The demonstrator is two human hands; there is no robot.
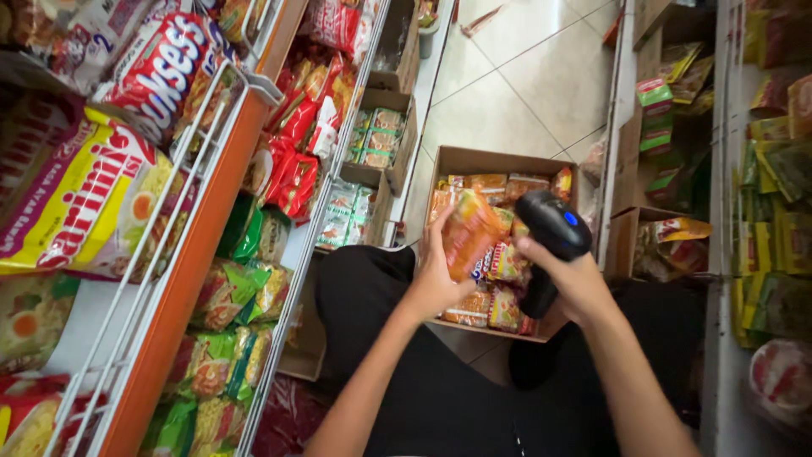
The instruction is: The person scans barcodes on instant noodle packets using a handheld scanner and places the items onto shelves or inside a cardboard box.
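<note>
Orange noodle packet [470, 230] is gripped firmly by the left hand [433, 283] above the cardboard box [499, 161], turned toward the black scanner [551, 241] clasped in the right hand [575, 275].

Orange noodle packet [468, 230], glossy, over a brown cardboard box [499, 161] of orange and red packets. Scanner [551, 233] right of the packet: black, one blue dot. Shelf edge [182, 279] left of the box: orange, white wire rails; green packs below.

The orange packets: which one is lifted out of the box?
The orange packet gripped by the left hand, raised beside the black scanner; the others lie in the cardboard box.
</note>
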